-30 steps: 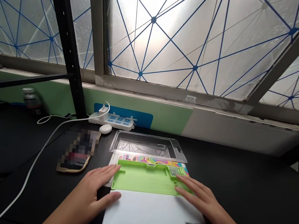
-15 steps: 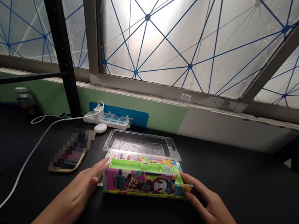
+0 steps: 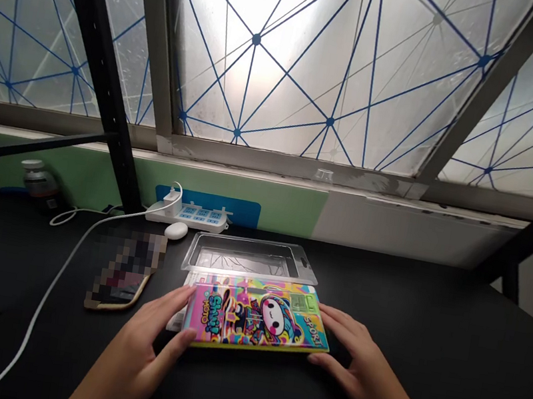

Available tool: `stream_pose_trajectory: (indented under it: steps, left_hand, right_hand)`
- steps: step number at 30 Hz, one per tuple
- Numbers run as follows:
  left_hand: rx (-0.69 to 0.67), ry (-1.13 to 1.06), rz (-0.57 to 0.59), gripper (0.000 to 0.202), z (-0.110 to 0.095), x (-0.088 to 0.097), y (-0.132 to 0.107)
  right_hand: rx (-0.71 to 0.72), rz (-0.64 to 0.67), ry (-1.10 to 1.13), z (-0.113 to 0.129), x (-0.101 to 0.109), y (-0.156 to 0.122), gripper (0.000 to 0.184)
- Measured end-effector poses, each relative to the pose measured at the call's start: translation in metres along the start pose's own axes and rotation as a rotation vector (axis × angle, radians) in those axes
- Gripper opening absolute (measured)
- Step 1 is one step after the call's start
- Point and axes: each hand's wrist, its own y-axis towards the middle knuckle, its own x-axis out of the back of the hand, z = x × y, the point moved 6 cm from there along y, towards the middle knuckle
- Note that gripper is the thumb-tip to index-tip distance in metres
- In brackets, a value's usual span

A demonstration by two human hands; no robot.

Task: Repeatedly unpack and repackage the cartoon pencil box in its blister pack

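Observation:
A colourful pencil case with a cartoon figure lies flat on the black desk, its printed lid down. My left hand grips its left end, thumb at the front corner and fingers along the side. At the opposite end, my right hand holds the right side, fingertips at the edge and thumb by the front corner. Beneath the case, a printed card sticks out at the left and back. Just behind lies a clear plastic tray.
A phone lies left of my left hand. A white cable runs from the power strip across the desk. Near the strip sits a white rounded case; a bottle stands back left. Black frame posts rise at both sides.
The pencil case's lid, raised with the green inside showing, has come down shut. My left thumb has moved onto the front left corner, and the view has shifted slightly.

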Motion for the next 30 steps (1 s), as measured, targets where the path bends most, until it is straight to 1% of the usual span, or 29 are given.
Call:
stream_pose_trajectory:
  steps: [3,5,7,10,13,16,19,22,25,30]
  left_hand:
    - [-0.113,0.053,-0.135,0.054,-0.023,0.007,0.004]
    - [-0.129,0.049,-0.190,0.058,-0.040,0.011,0.017]
    - [-0.105,0.047,-0.252,0.063,-0.053,0.015,0.036]
    - [-0.076,0.060,-0.254,0.070,-0.063,0.012,0.066]
    - [-0.031,0.094,-0.218,0.069,-0.055,0.009,0.086]
    - [0.035,0.142,-0.123,0.069,-0.034,0.004,0.094]
    - [0.109,0.146,-0.042,0.068,-0.012,-0.002,0.093]
    - [0.169,0.110,0.031,0.070,0.004,-0.014,0.089]
    - [0.177,0.119,0.078,0.071,0.010,-0.025,0.085]
    - [0.185,0.184,0.158,0.074,0.016,-0.033,0.086]
  right_hand:
    - [0.013,-0.125,0.000,0.004,0.015,0.000,0.050]
    - [0.013,-0.180,0.007,0.009,0.024,0.009,0.048]
    - [0.018,-0.196,0.032,0.014,0.030,0.026,0.046]
    - [0.038,-0.201,0.087,0.018,0.033,0.061,0.045]
    - [0.075,-0.201,0.130,0.018,0.030,0.090,0.044]
    - [0.094,-0.178,0.136,0.013,0.018,0.105,0.043]
    - [0.085,-0.147,0.148,0.005,0.002,0.108,0.044]
    - [0.049,-0.100,0.156,-0.001,-0.012,0.106,0.047]
    - [0.026,-0.075,0.160,-0.004,-0.017,0.104,0.047]
    - [0.000,-0.053,0.121,-0.009,-0.020,0.105,0.050]
